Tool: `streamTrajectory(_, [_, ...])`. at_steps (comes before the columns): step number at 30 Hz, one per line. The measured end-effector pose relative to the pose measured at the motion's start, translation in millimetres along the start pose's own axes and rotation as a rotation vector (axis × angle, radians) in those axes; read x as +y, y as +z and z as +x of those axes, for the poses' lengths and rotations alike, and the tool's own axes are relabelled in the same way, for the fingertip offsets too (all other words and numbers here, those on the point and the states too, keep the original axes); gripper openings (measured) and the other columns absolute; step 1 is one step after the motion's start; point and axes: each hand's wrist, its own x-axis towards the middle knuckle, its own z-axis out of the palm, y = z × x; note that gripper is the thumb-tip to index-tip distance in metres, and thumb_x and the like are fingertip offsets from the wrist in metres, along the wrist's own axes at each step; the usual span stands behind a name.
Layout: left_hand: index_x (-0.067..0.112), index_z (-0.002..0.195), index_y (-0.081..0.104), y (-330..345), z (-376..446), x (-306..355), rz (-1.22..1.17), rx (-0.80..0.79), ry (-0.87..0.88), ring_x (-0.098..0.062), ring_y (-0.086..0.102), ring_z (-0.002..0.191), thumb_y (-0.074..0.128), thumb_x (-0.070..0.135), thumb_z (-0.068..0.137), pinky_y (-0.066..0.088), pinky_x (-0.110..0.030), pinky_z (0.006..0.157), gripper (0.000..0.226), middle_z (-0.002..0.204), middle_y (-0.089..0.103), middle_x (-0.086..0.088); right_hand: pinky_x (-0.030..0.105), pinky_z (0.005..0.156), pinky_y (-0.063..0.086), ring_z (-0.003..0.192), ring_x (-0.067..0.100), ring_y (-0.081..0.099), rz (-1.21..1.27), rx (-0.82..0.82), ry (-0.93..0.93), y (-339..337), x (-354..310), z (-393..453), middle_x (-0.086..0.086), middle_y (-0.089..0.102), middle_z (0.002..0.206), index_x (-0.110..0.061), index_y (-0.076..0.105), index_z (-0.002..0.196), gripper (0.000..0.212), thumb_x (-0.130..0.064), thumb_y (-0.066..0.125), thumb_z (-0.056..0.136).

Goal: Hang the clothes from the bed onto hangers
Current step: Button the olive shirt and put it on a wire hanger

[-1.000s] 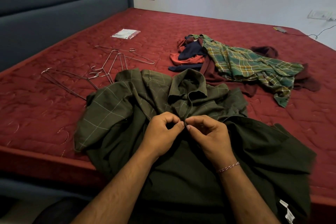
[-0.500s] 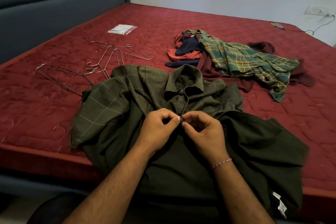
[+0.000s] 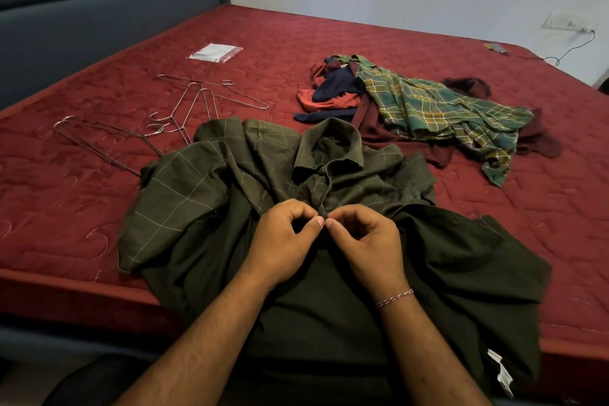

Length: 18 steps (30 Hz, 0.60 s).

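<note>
- Head view, item one: an olive checked shirt is laid collar-away across the near edge of the red bed, its lower part hanging over the edge toward the person.
- Head view, grips: the shirt's front placket is pinched just below the collar by the left hand and the right hand, fingertips nearly touching at the midline; a button is judged to be worked, though none can be made out.
- Head view, key relation: the shirt's long axis is run from collar to hem, straight away from the grip; wire hangers are placed beyond the shirt's left shoulder, so the left hand is judged the nearer.
- Head view, remainder: a heap of other clothes is left unhung, well apart to the right.
</note>
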Motion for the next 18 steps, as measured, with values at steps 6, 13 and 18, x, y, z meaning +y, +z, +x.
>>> streamTrajectory(6, [0.033, 0.083, 0.071, -0.2, 0.5, -4.5, 0.028, 0.0, 0.033, -0.002, 0.064, 0.095, 0.072, 0.023, 0.094, 0.054, -0.029, 0.088, 0.015, 0.094, 0.066, 0.021, 0.023, 0.074, 0.06, 0.081, 0.002, 0.072, -0.1, 0.032, -0.022, 1.4, -2.4, -1.2, -0.017, 0.075, 0.083, -0.026, 0.079, 0.089, 0.007, -0.019, 0.081, 0.086])
streamTrajectory(13, [0.026, 0.09, 0.077, 1.6, 3.6, -4.5, 0.013, -0.018, -0.036, 0.002, 0.066, 0.091, 0.071, 0.024, 0.096, 0.054, -0.025, 0.084, 0.009, 0.092, 0.071, 0.015, 0.017, 0.067, 0.056, 0.075, 0.002, 0.068, -0.266, 0.109, -0.128, 8.5, -3.6, -3.5, -0.016, 0.07, 0.08, -0.024, 0.076, 0.086, 0.008, -0.018, 0.082, 0.084])
streamTrajectory(18, [0.024, 0.086, 0.078, 2.3, 6.5, -4.2, -0.034, -0.058, -0.075, -0.001, 0.068, 0.089, 0.073, 0.028, 0.095, 0.056, -0.029, 0.085, 0.011, 0.091, 0.072, 0.012, 0.025, 0.062, 0.055, 0.069, 0.004, 0.061, -0.468, 0.197, -0.269, 13.2, -2.6, -8.7, -0.012, 0.066, 0.078, -0.02, 0.072, 0.082, 0.008, -0.02, 0.08, 0.085])
